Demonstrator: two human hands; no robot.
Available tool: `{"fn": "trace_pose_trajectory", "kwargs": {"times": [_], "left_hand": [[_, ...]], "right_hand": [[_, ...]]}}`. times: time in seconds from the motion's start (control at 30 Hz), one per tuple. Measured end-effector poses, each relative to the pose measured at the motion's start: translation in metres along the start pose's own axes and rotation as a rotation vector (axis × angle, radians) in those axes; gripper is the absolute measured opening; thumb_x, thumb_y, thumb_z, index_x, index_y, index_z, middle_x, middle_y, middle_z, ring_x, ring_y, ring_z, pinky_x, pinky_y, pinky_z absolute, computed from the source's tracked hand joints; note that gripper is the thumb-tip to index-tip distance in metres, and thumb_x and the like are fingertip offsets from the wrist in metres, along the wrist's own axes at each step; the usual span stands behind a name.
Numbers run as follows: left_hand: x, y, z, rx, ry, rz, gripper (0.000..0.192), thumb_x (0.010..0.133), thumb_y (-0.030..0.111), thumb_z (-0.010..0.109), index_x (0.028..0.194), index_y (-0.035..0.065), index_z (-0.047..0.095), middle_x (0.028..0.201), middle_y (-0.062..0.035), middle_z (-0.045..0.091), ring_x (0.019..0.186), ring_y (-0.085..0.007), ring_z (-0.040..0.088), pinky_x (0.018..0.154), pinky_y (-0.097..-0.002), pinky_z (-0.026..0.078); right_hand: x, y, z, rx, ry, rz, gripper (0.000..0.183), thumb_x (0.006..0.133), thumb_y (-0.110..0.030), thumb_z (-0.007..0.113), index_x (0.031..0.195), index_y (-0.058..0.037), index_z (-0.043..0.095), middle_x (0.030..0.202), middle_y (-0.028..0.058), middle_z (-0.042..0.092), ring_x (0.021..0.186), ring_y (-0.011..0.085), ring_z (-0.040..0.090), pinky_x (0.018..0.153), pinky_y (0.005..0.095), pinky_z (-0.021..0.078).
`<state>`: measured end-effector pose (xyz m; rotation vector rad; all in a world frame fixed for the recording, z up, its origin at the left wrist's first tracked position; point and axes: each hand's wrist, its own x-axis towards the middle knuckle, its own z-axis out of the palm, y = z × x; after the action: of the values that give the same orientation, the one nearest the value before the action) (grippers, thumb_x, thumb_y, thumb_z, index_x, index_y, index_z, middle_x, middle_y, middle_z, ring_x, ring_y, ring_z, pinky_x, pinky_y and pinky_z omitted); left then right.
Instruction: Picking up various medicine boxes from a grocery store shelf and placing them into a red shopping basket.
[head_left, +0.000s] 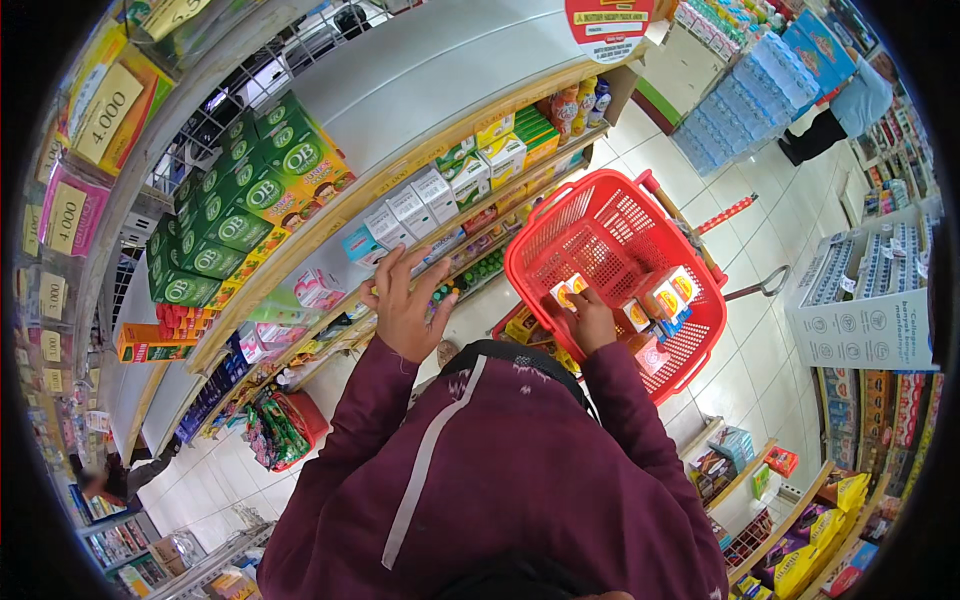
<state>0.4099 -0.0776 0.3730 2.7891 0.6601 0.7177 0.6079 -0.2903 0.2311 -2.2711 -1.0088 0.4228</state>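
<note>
In my right hand are small white-and-orange boxes, held just inside the near-left side of a red plastic shopping basket. More white-and-orange boxes are stacked in the basket's right part. A blue pack and a pale pink pack lie by them. My left hand hovers at the shelf front with its fingers spread, holding nothing. Past its fingertips, a blue-and-white box stands beside a row of white boxes.
Green OB Herbal Junior boxes are stacked on the upper shelf. Another red basket with green packs sits on the floor at left. Shrink-wrapped bottles stand near a person in light blue. A white display carton is at right.
</note>
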Motion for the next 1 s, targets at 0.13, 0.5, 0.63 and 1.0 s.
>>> {"fn": "trace_pose_trajectory", "kwargs": {"times": [0.13,0.5,0.63,1.0], "left_hand": [[-0.004,-0.010,-0.006,0.000,-0.009,-0.027,0.038,0.074,0.025,0.064,0.110,0.0187,0.058,0.122,-0.0035,0.047,0.121,-0.0277,0.032,0.088,-0.0474,0.019],[-0.023,-0.026,-0.014,0.048,0.038,-0.101,0.038,0.073,0.024,0.065,0.110,0.0189,0.059,0.122,-0.0018,0.047,0.119,-0.0269,0.035,0.089,-0.0474,0.018],[-0.027,-0.026,-0.016,0.020,0.048,-0.087,0.038,0.074,0.025,0.064,0.111,0.0188,0.058,0.121,-0.0019,0.047,0.119,-0.0271,0.035,0.088,-0.0463,0.019],[-0.018,-0.007,0.003,-1.055,-0.101,-0.262,0.056,0.078,0.004,0.061,0.129,0.0039,0.038,0.125,-0.0136,0.042,0.111,-0.0233,0.045,0.095,-0.0364,0.037]], "right_hand": [[0.006,0.001,0.018,-0.281,0.035,0.016,0.041,0.066,-0.021,0.072,0.101,-0.0049,0.057,0.099,0.0137,0.053,0.089,0.0310,0.056,0.070,0.0403,0.0491],[0.030,0.003,0.032,-0.526,-0.111,0.029,0.050,0.065,-0.037,0.073,0.094,-0.0038,0.050,0.093,0.0144,0.055,0.075,0.0315,0.062,0.062,0.0406,0.0508],[0.040,-0.009,0.032,-0.560,-0.072,0.067,0.050,0.062,-0.042,0.074,0.087,-0.0037,0.053,0.087,0.0153,0.059,0.073,0.0309,0.063,0.060,0.0408,0.0505],[0.044,-0.134,-0.145,0.731,-0.014,-0.073,0.015,0.073,0.000,0.063,0.083,-0.0022,0.052,0.080,0.0001,0.056,0.071,0.0088,0.054,0.065,0.0223,0.0427]]}}
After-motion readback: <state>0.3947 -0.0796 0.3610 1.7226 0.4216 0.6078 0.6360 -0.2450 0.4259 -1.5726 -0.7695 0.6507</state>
